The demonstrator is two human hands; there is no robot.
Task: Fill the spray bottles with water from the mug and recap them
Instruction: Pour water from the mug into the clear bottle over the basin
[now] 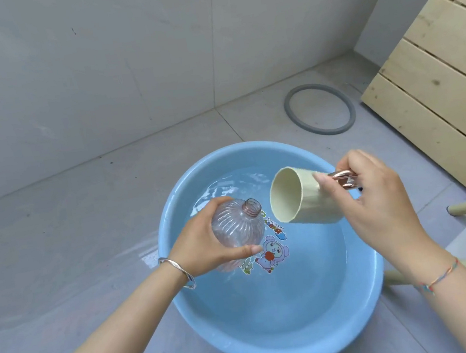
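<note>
A person crouches over a blue basin [278, 334] on a tiled floor, midway through filling a spray bottle. At left, the left hand [202, 246], a silver bangle [179, 270] on its wrist, is wrapped around the body of a clear ribbed bottle [237, 226], thumb across the near side. The bottle hangs above the basin, tilted so its open neck points up and to the right. No cap or spray head is on it, and none shows anywhere in view. How much water the bottle holds cannot be told through the ribbed plastic. Below it, shallow rippled water [227, 186] covers the basin's floor and a cartoon sticker [272, 253]. Just right of the neck, a cream mug [304, 199] lies tipped nearly on its side, its mouth facing the bottle but not touching it. The inside looks dry and no stream runs from it, so the pour seems either finished or not yet begun. The right hand [379, 203] pinches the mug's rose-gold handle [343, 178]. Farther right, a grey ring [289, 110] lies on the tiles beside pale wooden boards [438, 87]. Only one bottle is visible, so recapping it and filling any others appear to remain.
</note>
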